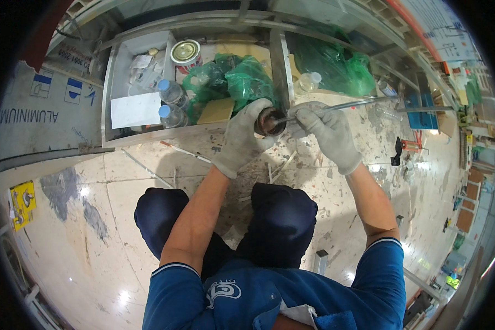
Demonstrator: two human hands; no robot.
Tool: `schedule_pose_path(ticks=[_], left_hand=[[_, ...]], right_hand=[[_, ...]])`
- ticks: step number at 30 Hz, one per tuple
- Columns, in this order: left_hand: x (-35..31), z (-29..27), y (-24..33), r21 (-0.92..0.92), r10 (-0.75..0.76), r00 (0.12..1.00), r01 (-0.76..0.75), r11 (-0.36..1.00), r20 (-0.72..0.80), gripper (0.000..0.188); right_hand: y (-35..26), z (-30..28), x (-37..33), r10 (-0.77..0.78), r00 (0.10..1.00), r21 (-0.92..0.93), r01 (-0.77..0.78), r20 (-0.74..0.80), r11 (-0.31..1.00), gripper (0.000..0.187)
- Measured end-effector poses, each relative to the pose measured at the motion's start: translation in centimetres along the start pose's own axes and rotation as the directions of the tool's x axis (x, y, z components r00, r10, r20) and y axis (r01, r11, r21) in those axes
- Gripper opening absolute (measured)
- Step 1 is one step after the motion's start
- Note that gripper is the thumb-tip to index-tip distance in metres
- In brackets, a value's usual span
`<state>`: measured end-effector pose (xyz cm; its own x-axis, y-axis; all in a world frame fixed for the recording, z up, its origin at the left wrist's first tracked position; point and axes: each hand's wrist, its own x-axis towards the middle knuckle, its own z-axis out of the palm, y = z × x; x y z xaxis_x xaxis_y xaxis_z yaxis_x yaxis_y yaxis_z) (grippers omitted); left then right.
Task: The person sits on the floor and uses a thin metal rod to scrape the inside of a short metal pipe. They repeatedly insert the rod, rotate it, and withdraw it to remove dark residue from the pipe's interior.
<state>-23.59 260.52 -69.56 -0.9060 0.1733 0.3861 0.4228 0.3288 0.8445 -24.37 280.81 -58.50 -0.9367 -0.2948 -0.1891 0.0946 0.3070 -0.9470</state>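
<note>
My left hand (241, 138), in a pale work glove, is wrapped round a small round pot (280, 130) with a dark reddish-brown inside, its mouth tilted toward me. My right hand (330, 135), gloved alike, pinches a long thin metallic rod (363, 103) near its lower end. That end reaches over the mouth of the pot; what its tip touches there I cannot make out. The rod slants away to the right. Both hands are above the front edge of a metal-framed tray (148, 137).
Inside the tray are two clear bottles with blue caps (173, 93), a lidded tin (186, 53) and green plastic bags (250, 80). A white-capped bottle (308, 82) stands to their right. Metal strips (146, 168) lie on the stained floor; an orange tool (411, 144) lies farther right.
</note>
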Motion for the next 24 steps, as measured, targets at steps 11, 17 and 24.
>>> schedule_pose_path(ticks=[11, 17, 24], left_hand=[[0.1, -0.1, 0.2, -0.046, -0.056, 0.998, 0.057, 0.997, 0.03, 0.065], [0.2, -0.4, 0.5, -0.043, -0.05, 0.998, 0.051, 0.998, 0.032, 0.067], [0.2, -0.3, 0.8, -0.08, -0.052, 0.999, 0.052, 0.995, 0.005, 0.064]], right_hand=[[-0.4, -1.1, -0.1, -0.457, 0.868, -0.527, 0.486, 0.195, 0.697, 0.02], [-0.4, -0.9, 0.6, -0.59, 0.715, -0.551, 0.684, 0.375, 0.478, 0.033], [-0.5, -1.1, -0.3, -0.455, 0.785, -0.615, 0.615, 0.42, 0.493, 0.036]])
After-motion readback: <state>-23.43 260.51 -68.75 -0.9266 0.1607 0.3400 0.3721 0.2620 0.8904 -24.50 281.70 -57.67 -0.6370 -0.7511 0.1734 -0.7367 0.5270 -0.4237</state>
